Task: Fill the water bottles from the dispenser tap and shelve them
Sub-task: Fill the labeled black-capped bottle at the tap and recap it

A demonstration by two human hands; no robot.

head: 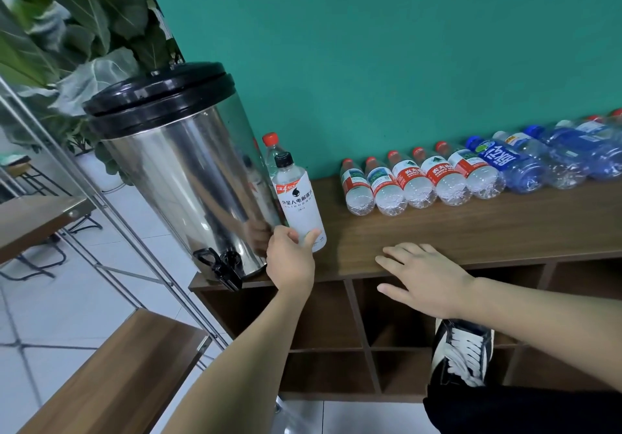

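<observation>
The white-labelled bottle (pixel 298 201) is gripped at its base by the left hand (pixel 291 258); the right hand (pixel 425 278) lies spread, empty. Uncapping is needed before the dispenser tap (pixel 222 267).

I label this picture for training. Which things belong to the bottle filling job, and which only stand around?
Job: dispenser, tap, white bottle in left hand, lying bottles, shelf.
Around: plant, side tables, shoe.

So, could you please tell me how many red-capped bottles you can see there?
At least 8: five lying side by side on the wooden shelf top, one upright behind the white-labelled black-capped bottle, and two red caps at the far right; more may be hidden.
</observation>
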